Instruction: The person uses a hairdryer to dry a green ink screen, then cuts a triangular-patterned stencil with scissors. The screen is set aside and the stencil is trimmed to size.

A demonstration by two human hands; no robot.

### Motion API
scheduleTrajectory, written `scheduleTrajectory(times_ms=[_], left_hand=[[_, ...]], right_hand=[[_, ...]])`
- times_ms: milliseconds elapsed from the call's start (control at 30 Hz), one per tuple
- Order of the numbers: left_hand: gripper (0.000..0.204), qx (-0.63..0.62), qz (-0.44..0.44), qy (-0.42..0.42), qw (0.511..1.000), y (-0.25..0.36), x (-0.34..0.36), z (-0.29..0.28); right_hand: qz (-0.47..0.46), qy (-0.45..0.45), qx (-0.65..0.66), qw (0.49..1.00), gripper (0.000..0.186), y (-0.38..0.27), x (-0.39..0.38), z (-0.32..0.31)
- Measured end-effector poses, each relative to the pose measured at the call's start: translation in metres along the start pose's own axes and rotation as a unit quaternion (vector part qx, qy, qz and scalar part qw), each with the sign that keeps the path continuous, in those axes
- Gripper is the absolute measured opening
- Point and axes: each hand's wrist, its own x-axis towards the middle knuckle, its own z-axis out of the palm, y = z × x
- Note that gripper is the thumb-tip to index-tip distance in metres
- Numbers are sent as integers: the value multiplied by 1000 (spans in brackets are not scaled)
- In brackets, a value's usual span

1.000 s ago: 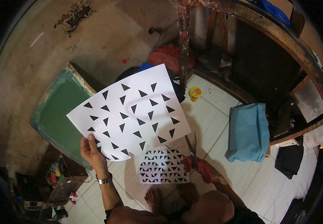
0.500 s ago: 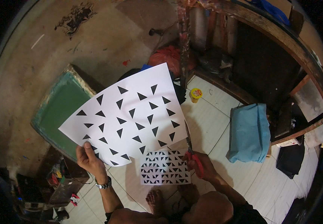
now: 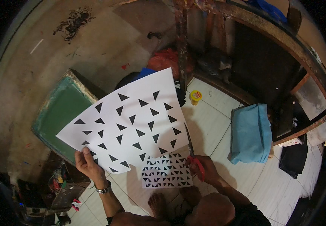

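My left hand, with a metal watch on its wrist, pinches the lower left edge of a large white paper sheet printed with scattered black triangles. The sheet is held up and bows slightly; its lower edge has a notch. In my right hand is a pair of scissors with red handles and dark blades. The blades point up alongside the sheet's right edge; whether they touch the paper I cannot tell. Below, on the floor near my feet, lies a smaller sheet with rows of black triangles, its top partly hidden.
A green framed panel leans at the left. Past the sheet are a red plastic bag and a cup with a yellow lid on the tiled floor. A light blue cloth bag stands right, beside a wooden frame.
The large sheet has shifted slightly down and tilted a little in my left hand. My right hand and the scissors stay nearly in place.
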Motion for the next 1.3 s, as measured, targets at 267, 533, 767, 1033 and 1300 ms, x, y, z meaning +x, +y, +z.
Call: scheduleTrajectory(times_ms=[267, 533, 767, 1033, 1300], left_hand=[[19, -24, -12, 9, 1000, 8, 5, 5], [18, 1, -8, -5, 1000, 11, 6, 0], [17, -13, 2, -15, 1000, 18, 8, 4], [17, -10, -17, -43, 999, 12, 9, -6], [16, 20, -28, -29, 999, 10, 9, -7]], right_hand=[[-152, 21, -6, 988, 21, -8, 10, 1], [-152, 19, -32, 988, 25, -19, 6, -3], [-125, 20, 7, 992, 25, -20, 12, -4], [-178, 11, 20, 984, 22, -20, 17, -4], [-192, 11, -6, 981, 22, -35, 13, -10]])
